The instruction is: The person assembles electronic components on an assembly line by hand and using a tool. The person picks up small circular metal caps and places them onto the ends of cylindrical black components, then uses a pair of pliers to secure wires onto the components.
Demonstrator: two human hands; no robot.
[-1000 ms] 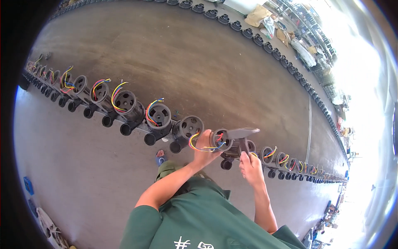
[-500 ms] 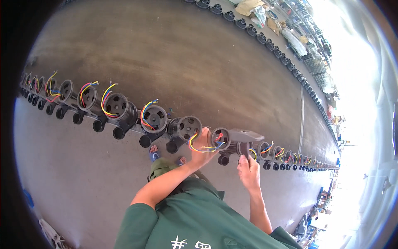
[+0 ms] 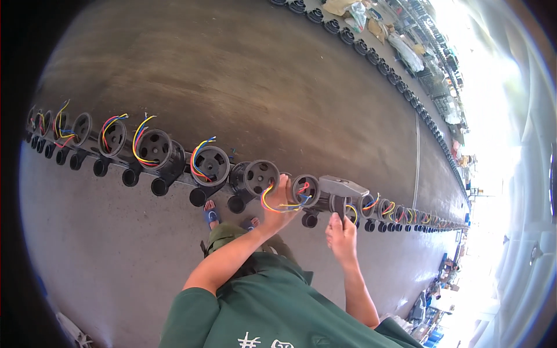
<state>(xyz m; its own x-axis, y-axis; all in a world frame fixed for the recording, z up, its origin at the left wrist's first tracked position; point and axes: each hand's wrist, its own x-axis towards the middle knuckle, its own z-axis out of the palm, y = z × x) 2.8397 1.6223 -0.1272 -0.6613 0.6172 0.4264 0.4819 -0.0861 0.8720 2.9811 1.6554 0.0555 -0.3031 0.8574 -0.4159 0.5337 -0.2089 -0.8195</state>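
Observation:
A long row of black round motor-like housings with red, yellow and blue wires runs across in front of me. My right hand (image 3: 341,236) is closed round the dark handle of a hammer (image 3: 343,186). Its grey head lies beside the right end of a black housing (image 3: 306,190), over the row. On that housing's left side is my left hand (image 3: 279,204), its fingers bent up at the rim and partly hidden. Loose coloured wires (image 3: 272,206) cross in front of the left hand. Just left of it sits another housing (image 3: 261,177) with slots in its end.
The housings rest on a narrow rail (image 3: 187,178), their short round pipes pointing towards me. Beyond is a wide brown surface (image 3: 220,75), edged on the far side by a second row of black round parts (image 3: 361,46). My sandalled feet (image 3: 211,216) stand on grey floor below.
The hammer head shows sharper and has shifted slightly against the housing. My right hand has moved a little left. The whole view has drifted slightly; my left hand stays by the same housing.

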